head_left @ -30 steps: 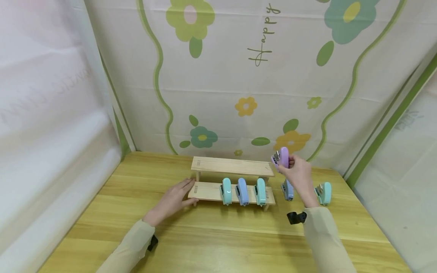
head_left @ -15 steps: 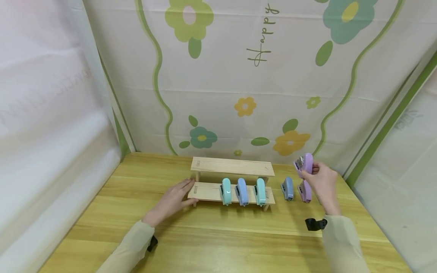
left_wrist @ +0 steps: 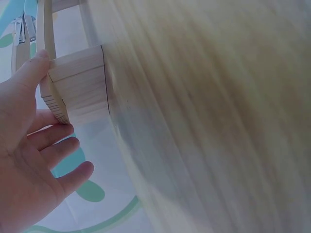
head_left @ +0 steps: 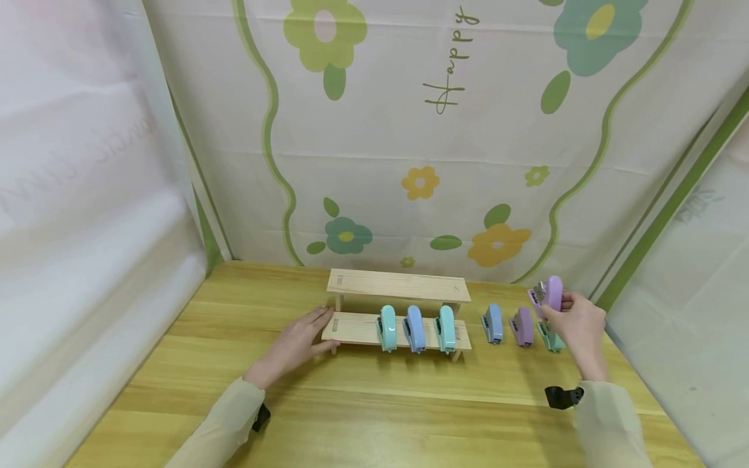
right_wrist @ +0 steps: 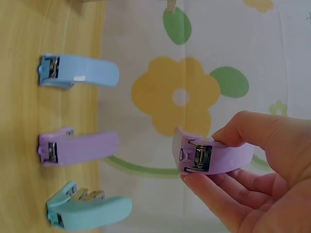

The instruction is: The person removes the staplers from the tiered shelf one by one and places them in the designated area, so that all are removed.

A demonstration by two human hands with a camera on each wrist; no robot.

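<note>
My right hand (head_left: 579, 328) holds a light purple stapler (head_left: 549, 296) in the air at the right. In the right wrist view, thumb and fingers pinch this stapler (right_wrist: 214, 158) by its sides. Below it, partly hidden in the head view, a mint green stapler (head_left: 549, 338) stands on the table. My left hand (head_left: 298, 341) grips the left end of a two-step wooden rack (head_left: 354, 328), thumb at the front edge and fingers behind. On the lower step stand a mint stapler (head_left: 387, 328), a blue stapler (head_left: 415, 328) and another mint stapler (head_left: 446, 328).
Right of the rack, a blue stapler (head_left: 493, 323) and a purple stapler (head_left: 523, 327) stand in a row with the mint one. The bare upper step (head_left: 398, 284) lies behind the lower one. A flowered cloth (head_left: 374, 130) hangs behind the wooden table (head_left: 374, 416).
My right hand has carried the light purple stapler rightward and lower, past the blue and purple staplers to above the mint one. My left hand has stayed on the rack.
</note>
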